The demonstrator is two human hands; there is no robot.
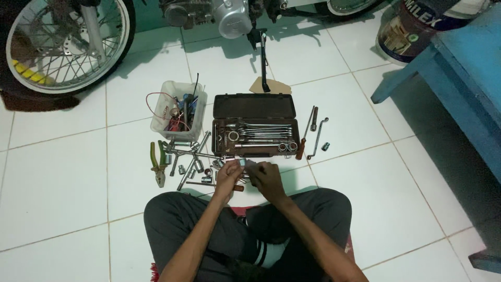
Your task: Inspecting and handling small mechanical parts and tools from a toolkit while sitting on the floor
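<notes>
1. Crossed legs in dark trousers (182, 219) fill the bottom of the view, the person seated on the white tiled floor (57, 177) with a red mat just showing beneath.
2. Behind the tools stands a motorcycle: spoked wheel (65, 42) at upper left, engine (229, 18) and side stand (263, 62) at top centre. A blue wooden bench (464, 89) and a paint bucket (407, 31) sit at the right.
3. Just beyond the hands, an open brown tool case (255, 107) holds wrenches and sockets in its tray.
4. Left of the case, a clear plastic tub (175, 112) holds wires and small tools.
5. Loose on the tiles: a cross wrench (190, 156) amid scattered sockets, green-handled pliers (156, 162), and an offset wrench (317, 138) right of the case.
6. Both hands meet just in front of the case. The left hand (228, 176) and right hand (267, 175) are each closed around a small silvery piece (245, 163) held between them; what it is, is too small to tell.
7. Judging by the grip, the work goes best done low over the lap, so a slipped piece lands near and does not roll among the sockets.
</notes>
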